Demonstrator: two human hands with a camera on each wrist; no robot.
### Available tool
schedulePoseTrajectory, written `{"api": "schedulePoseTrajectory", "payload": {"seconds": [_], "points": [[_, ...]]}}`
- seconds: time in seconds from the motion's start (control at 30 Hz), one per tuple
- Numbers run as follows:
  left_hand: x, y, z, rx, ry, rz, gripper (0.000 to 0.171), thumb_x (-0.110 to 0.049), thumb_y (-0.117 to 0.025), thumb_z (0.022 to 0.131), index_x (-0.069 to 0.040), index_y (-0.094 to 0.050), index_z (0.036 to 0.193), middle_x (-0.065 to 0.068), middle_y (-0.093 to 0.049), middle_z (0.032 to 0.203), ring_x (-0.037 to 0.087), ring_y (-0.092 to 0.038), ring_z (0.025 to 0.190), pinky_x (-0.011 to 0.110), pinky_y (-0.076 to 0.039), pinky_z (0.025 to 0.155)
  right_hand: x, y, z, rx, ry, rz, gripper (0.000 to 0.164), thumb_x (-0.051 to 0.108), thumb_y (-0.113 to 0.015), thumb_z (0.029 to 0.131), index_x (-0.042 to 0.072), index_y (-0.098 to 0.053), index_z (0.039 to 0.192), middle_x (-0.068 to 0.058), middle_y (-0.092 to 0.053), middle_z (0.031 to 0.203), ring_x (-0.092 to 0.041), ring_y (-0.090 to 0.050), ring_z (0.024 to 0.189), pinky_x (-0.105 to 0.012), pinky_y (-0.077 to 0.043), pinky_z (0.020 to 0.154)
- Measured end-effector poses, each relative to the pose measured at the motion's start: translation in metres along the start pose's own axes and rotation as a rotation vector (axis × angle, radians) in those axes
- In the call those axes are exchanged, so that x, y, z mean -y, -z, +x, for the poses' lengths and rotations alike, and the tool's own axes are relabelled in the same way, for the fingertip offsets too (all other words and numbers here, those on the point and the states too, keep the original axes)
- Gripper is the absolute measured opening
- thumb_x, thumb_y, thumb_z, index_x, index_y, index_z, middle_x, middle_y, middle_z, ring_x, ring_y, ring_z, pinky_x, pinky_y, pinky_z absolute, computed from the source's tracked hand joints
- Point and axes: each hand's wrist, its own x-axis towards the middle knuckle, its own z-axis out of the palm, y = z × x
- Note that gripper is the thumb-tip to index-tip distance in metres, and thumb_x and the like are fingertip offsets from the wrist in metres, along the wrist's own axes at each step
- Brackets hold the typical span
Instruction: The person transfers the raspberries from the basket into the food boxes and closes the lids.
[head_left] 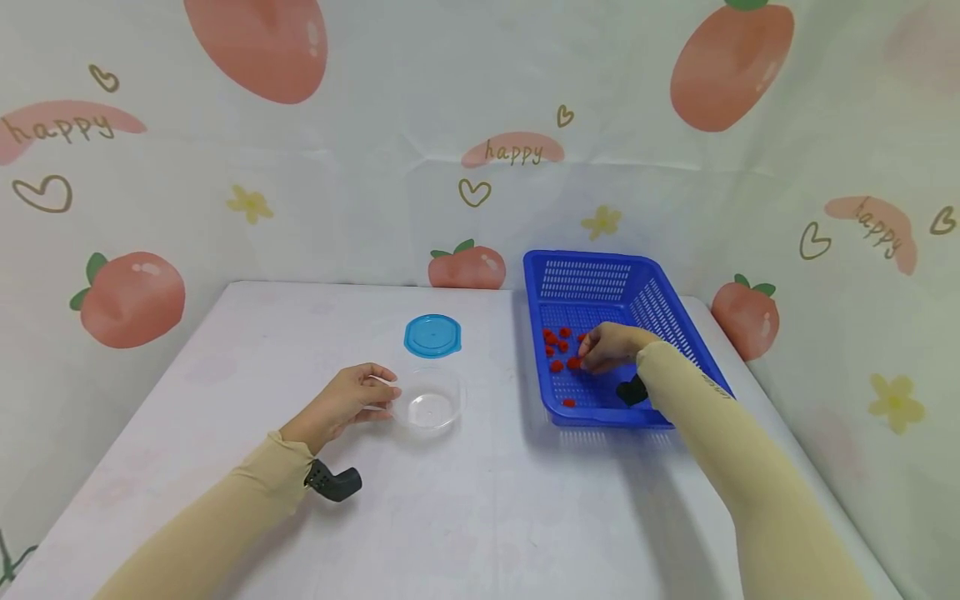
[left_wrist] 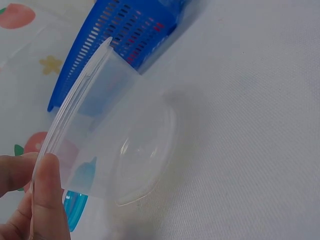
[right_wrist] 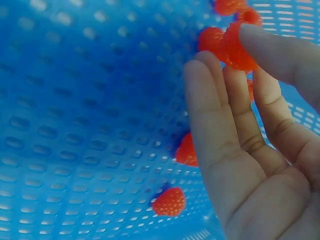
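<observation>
My left hand [head_left: 348,404] pinches the rim of a clear plastic bowl [head_left: 429,404] on the table, thumb on one side and fingers on the other. In the left wrist view the see-through bowl [left_wrist: 135,145] shows nothing inside. Inside a blue basket [head_left: 543,375], my right hand [head_left: 611,346] pinches a red raspberry [right_wrist: 239,47] between thumb and fingertips. More raspberries lie about on the basket floor, including one loose raspberry [right_wrist: 169,202] near the palm side and others beyond the fingertips.
A round blue lid [head_left: 432,336] lies flat on the white table [head_left: 480,517], behind the bowl. The basket stands at the right, its raised walls around the right hand. A fruit-printed curtain [head_left: 360,192] hangs behind the table.
</observation>
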Motion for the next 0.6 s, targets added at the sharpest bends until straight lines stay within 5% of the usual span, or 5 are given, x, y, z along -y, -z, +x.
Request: {"api": "schedulePoseTrajectory", "payload": {"seconds": [0.37,0.6], "points": [[0.0,0.001,0.0,0.0,0.005,-0.004,0.043,-0.012,-0.069,0.089,0.004,-0.048,0.123,0.0,-0.062,0.088,0.011,-0.059,0.076,0.021,-0.058,0.068,0.003,0.005,-0.011,-0.006,0.156,0.077,0.015,0.003,-0.062,0.091,-0.002,-0.058,0.104,-0.009,-0.061,0.1,-0.024,-0.062,0.095,-0.045,-0.05,0.099],[-0.001,0.001,0.0,0.006,-0.002,0.005,0.043,-0.011,-0.067,0.089,0.005,-0.047,0.124,0.0,-0.062,0.087,0.01,-0.059,0.075,0.021,-0.058,0.068,0.01,0.013,-0.028,-0.08,0.264,0.075,0.026,0.012,-0.065,0.092,-0.002,-0.056,0.111,-0.01,-0.063,0.101,-0.028,-0.063,0.098,-0.037,-0.054,0.09]]}}
